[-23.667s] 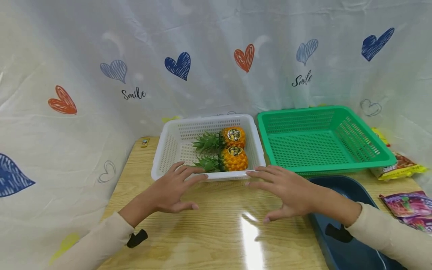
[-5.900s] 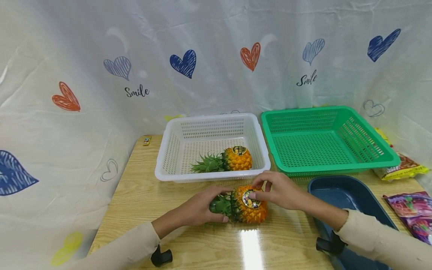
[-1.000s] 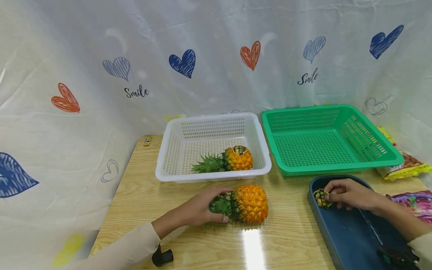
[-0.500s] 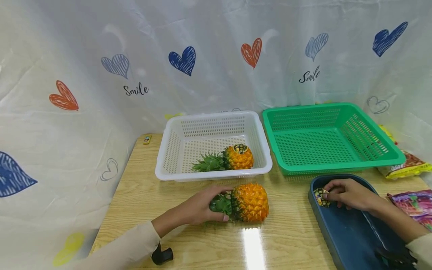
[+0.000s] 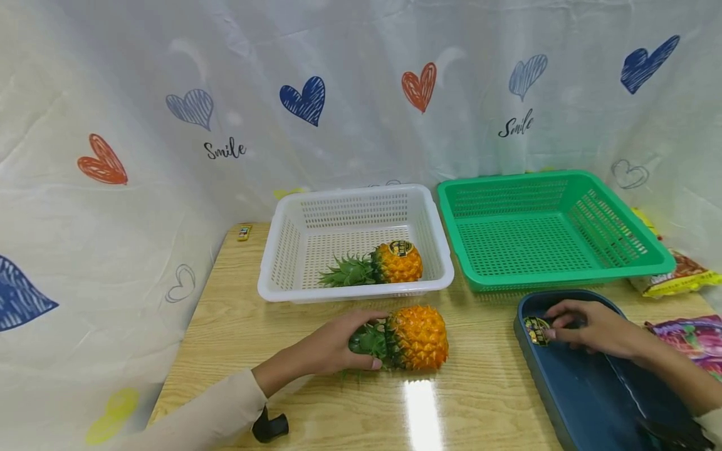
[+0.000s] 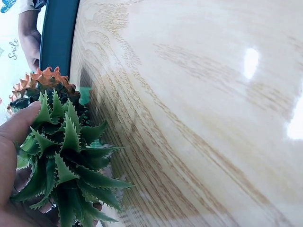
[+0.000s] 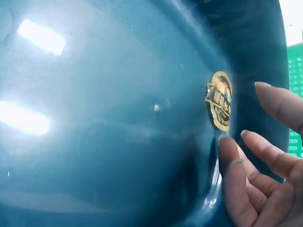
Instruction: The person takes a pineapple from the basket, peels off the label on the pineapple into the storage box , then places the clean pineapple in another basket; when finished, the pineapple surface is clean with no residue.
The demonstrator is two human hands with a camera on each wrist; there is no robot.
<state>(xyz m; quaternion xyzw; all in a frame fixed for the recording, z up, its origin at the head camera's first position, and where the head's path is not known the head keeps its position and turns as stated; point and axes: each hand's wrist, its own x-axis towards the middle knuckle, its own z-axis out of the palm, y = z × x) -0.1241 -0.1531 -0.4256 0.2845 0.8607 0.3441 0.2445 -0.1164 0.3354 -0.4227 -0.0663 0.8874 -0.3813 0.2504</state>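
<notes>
My left hand grips a small orange pineapple by its green leafy crown, and the fruit lies on its side on the table. No label shows on its upper side. In the dark blue tray, a black and gold oval sticker sits against the wall at the far left corner. Beside it is my right hand, thumb and fingers apart and holding nothing. In the right wrist view the fingertips are just short of the sticker. A second pineapple, with its sticker on, lies in the white basket.
To the right of the white basket stands a green basket. Snack packets, one yellow-edged and one purple, lie at the right. A tiny yellow packet is on the wooden table at the far left corner.
Over the longer span, one pineapple left the white basket and its sticker went to the blue tray. Since half a second ago my right fingers have let go of the sticker. The left hand keeps its place.
</notes>
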